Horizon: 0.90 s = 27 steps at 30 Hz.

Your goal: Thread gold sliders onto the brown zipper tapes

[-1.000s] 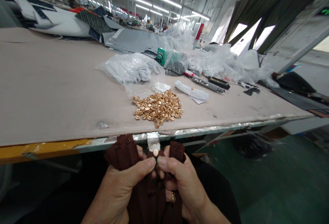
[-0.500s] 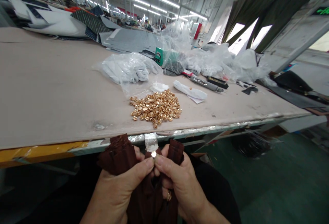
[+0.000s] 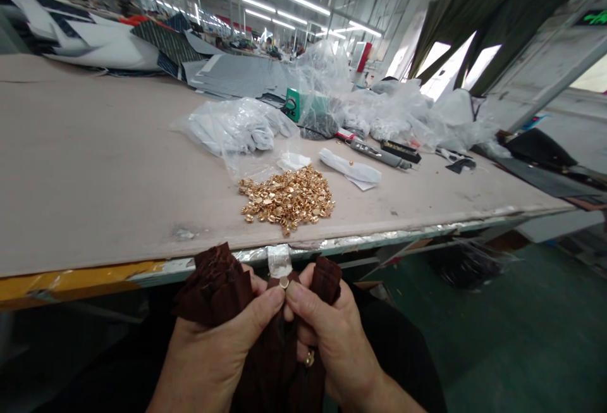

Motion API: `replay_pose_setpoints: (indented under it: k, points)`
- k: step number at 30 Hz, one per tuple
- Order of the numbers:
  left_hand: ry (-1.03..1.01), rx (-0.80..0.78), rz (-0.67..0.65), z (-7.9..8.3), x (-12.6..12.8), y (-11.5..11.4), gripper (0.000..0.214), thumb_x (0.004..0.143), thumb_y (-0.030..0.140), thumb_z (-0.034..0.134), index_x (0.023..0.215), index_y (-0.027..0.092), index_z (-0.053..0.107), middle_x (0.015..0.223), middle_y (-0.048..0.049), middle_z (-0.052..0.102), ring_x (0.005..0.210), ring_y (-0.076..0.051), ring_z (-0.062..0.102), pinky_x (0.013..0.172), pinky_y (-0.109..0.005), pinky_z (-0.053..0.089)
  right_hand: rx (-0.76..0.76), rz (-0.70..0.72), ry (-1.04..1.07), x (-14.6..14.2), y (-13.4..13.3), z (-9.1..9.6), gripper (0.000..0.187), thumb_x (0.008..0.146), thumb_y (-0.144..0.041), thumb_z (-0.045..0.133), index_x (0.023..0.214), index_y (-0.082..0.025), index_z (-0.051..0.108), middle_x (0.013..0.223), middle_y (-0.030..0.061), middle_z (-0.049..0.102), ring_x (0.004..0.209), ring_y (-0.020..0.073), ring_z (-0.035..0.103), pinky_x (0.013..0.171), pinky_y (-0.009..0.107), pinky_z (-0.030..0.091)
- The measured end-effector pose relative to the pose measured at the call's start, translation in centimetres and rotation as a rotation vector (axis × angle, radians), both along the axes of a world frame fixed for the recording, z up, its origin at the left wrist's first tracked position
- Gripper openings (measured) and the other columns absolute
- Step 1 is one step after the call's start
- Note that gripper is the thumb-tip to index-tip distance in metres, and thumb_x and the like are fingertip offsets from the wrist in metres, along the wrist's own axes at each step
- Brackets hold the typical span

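Note:
Dark brown fabric strips [image 3: 211, 289] are bunched in my left hand [image 3: 222, 346], which is closed around them. My right hand [image 3: 334, 331] is closed too, with a brown fabric roll [image 3: 325, 280] between its thumb and fingers. Both thumb tips meet at a small gold metal piece [image 3: 284, 282] on a brown strip between the hands. Another gold piece [image 3: 310, 357] shows at the lower fingers of my right hand. Just beyond, on the table, lies a heap of small gold metal pieces [image 3: 289, 198]. How the piece sits on the strip is too small to tell.
The table edge [image 3: 199, 260] runs just beyond my hands, with clear tape [image 3: 279, 260] hanging from it. Farther back lie a plastic bag [image 3: 237, 125], a folded white paper [image 3: 351, 169], a grey pen-shaped tool [image 3: 377, 152], a green box [image 3: 294, 104] and stacked grey sheets [image 3: 241, 73].
The bunched fabric in my left hand has shifted slightly left and up. The gold piece between my thumbs has tilted and shows a duller, rounder face. Both hands keep their grip.

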<state>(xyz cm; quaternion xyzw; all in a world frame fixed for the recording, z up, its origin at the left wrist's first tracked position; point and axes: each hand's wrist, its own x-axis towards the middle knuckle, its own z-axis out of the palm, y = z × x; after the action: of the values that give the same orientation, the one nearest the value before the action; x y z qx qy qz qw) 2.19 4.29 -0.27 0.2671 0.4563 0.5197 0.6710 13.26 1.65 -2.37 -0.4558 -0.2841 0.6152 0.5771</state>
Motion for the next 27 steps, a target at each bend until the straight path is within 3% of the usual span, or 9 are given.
replay_pose_setpoints:
  k: [7, 12, 16, 21, 27]
  points:
    - [0.015, -0.017, 0.048, -0.03, -0.24, -0.28, 0.025, 0.049, 0.016, 0.090, 0.059, 0.021, 0.067, 0.052, 0.0049, 0.068, 0.045, -0.012, 0.064, 0.047, -0.017, 0.055, 0.003, 0.006, 0.009, 0.04, -0.05, -0.17, 0.037, 0.075, -0.044, 0.076, 0.069, -0.017, 0.052, 0.050, -0.0083, 0.051, 0.032, 0.0009, 0.031, 0.031, 0.012, 0.033]
    - [0.025, -0.007, 0.012, 0.00, -0.17, 0.00, 0.024, 0.050, 0.019, 0.089, 0.057, 0.021, 0.067, 0.052, 0.0041, 0.068, 0.044, -0.014, 0.063, 0.045, -0.020, 0.056, -0.009, 0.003, -0.003, 0.14, 0.04, 0.04, 0.037, 0.074, -0.045, 0.076, 0.066, -0.017, 0.052, 0.041, -0.0108, 0.042, 0.031, 0.0018, 0.028, 0.031, 0.012, 0.031]
    - [0.051, 0.001, 0.030, -0.22, -0.23, 0.03, 0.025, 0.050, 0.019, 0.090, 0.060, 0.021, 0.068, 0.053, 0.0049, 0.069, 0.047, -0.013, 0.065, 0.047, -0.018, 0.056, -0.005, 0.021, -0.021, 0.34, 0.18, -0.10, 0.037, 0.075, -0.045, 0.075, 0.065, -0.016, 0.055, 0.043, -0.0091, 0.045, 0.031, 0.0017, 0.028, 0.030, 0.013, 0.030]
    - [-0.028, -0.066, 0.028, -0.36, -0.43, -0.40, 0.027, 0.049, 0.018, 0.090, 0.062, 0.021, 0.066, 0.056, 0.0058, 0.068, 0.049, -0.012, 0.065, 0.050, -0.017, 0.056, -0.033, 0.014, -0.001, 0.45, -0.01, -0.41, 0.034, 0.073, -0.042, 0.077, 0.068, -0.016, 0.056, 0.054, -0.0056, 0.055, 0.034, 0.0015, 0.031, 0.031, 0.013, 0.032]
    - [-0.099, -0.081, 0.030, 0.36, -0.29, -0.44, 0.031, 0.048, 0.014, 0.089, 0.063, 0.020, 0.062, 0.054, 0.0068, 0.064, 0.048, -0.011, 0.061, 0.049, -0.017, 0.055, -0.037, 0.010, -0.013, 0.40, -0.25, -0.24, 0.033, 0.073, -0.040, 0.076, 0.066, -0.016, 0.055, 0.052, -0.0060, 0.054, 0.034, 0.0012, 0.029, 0.031, 0.012, 0.032]
